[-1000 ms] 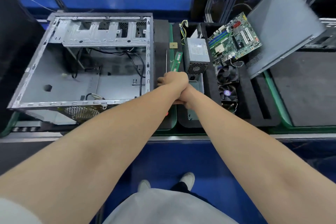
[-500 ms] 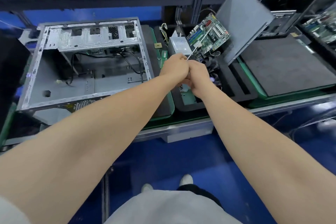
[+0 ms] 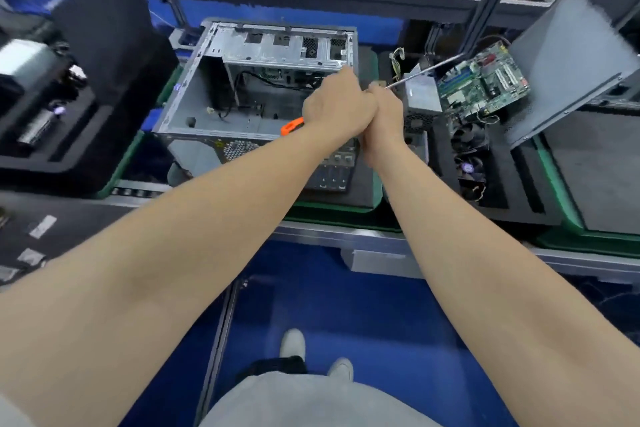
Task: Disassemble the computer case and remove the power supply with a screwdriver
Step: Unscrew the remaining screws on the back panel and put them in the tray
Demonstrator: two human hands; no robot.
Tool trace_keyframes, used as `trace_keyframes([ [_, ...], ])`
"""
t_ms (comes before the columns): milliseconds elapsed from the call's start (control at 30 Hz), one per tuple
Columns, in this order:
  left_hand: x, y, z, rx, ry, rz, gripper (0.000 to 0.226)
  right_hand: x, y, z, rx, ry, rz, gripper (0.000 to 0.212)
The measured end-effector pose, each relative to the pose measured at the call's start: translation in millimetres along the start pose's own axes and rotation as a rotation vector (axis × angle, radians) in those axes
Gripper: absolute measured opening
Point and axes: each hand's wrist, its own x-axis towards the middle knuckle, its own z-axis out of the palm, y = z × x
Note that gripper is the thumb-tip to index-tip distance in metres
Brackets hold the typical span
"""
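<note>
While a pair of white shoes [image 3: 292, 343] stands on the blue floor [image 3: 346, 305], both bare forearms reach forward and the hands meet, touching. The left hand [image 3: 332, 104] is curled round the orange handle of a long steel-shafted screwdriver [image 3: 424, 71]; the right hand [image 3: 384, 114] is closed where the shaft emerges. Beyond them lies the open grey metal computer case [image 3: 207, 94]. The grey boxy power supply [image 3: 422, 95] sits outside it, just right, beside a green motherboard [image 3: 485, 80].

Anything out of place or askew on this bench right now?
Yes: the side panel at the right stands tilted, and the motherboard beside it lies askew. The screwdriver, gripped by the left hand and right hand, is on no screw.
</note>
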Motion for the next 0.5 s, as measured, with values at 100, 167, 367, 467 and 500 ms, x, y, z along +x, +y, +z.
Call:
trace_keyframes([
  [100, -9, -47, -29, 0.033, 0.077, -0.089, 0.042, -16, 21, 44, -0.02, -0.129, 0.022, 0.031],
  [167, -23, -83, -49, 0.008, 0.157, -0.155, 0.041, -35, 35, 75, -0.095, -0.221, 0.042, 0.032],
  [367, -67, -187, -98, -0.027, 0.405, -0.273, 0.023, -100, 83, 161, -0.177, -0.455, 0.12, 0.027],
  [467, -92, -238, -115, -0.019, 0.488, -0.315, 0.018, -131, 110, 199, -0.312, -0.605, 0.086, 0.025],
  [500, -101, -256, -120, -0.02, 0.511, -0.337, 0.016, -142, 120, 210, -0.346, -0.638, 0.094, 0.023],
])
